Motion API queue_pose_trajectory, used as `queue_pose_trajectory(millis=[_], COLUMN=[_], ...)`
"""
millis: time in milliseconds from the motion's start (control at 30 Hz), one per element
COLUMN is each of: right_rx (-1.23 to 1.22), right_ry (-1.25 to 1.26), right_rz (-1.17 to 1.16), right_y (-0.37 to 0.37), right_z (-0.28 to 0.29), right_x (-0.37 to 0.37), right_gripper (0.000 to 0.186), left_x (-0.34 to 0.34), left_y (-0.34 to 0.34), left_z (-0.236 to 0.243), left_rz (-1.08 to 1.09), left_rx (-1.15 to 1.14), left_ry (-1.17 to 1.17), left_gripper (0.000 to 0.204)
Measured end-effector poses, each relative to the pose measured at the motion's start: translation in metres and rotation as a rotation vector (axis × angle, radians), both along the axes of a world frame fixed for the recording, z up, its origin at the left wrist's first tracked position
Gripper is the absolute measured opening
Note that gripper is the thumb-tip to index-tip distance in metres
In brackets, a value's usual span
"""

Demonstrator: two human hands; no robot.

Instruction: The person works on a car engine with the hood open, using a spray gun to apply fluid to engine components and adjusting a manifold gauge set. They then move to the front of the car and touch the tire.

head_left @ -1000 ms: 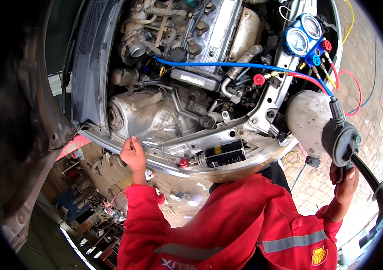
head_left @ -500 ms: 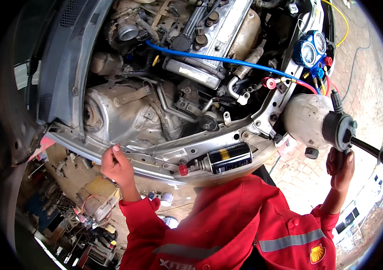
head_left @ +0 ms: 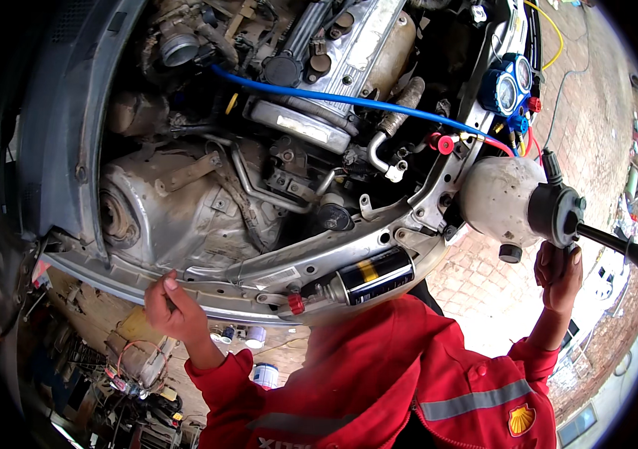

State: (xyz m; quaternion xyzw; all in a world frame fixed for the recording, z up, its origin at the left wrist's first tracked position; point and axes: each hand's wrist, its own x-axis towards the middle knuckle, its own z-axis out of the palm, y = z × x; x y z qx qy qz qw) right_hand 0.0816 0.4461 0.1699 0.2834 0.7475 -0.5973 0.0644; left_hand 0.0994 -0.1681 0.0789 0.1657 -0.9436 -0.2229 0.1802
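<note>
Head view: your two hands are well apart, on either side of the black can (head_left: 376,275). Your right hand (head_left: 561,278), to the can's right, is closed around the underside of the head of the spray bottle (head_left: 500,198); your left hand (head_left: 175,307), to the can's left beside the fender (head_left: 222,293), has curled fingers, and I cannot tell whether they pinch anything. Hanging beyond the can's right end, the bottle could twist or drop if that single visible grip loosens, and a stray squeeze might set off spray. The can lies on its side on the fender, so a brush from your jacket (head_left: 364,359) could roll it off. Farther beyond the can, a swing of the bottle could knock the gauge set (head_left: 506,86) or snag the blue hose (head_left: 349,99) crossing the engine (head_left: 300,127).
</note>
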Motion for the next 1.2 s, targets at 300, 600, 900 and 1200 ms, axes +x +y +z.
queue_pose_trajectory(millis=[300,600,900,1200], right_rx=[-0.125,0.007,-0.018,0.006], right_ry=[0.026,0.026,0.019,0.051], right_rz=[0.126,0.132,0.122,0.148], right_y=[0.002,-0.009,-0.013,-0.012], right_z=[0.009,0.009,0.011,0.013], right_x=[-0.007,-0.011,-0.016,-0.016], right_gripper=[0.067,0.068,0.072,0.069], left_x=[0.001,-0.003,-0.003,-0.003], left_y=[0.004,0.009,0.01,0.008], left_z=[0.002,0.001,0.002,-0.001], left_rz=[0.024,0.038,0.02,0.022], left_rx=[0.058,0.028,0.021,-0.008], left_ry=[-0.039,-0.011,-0.008,-0.022], left_gripper=[0.025,0.026,0.025,0.027])
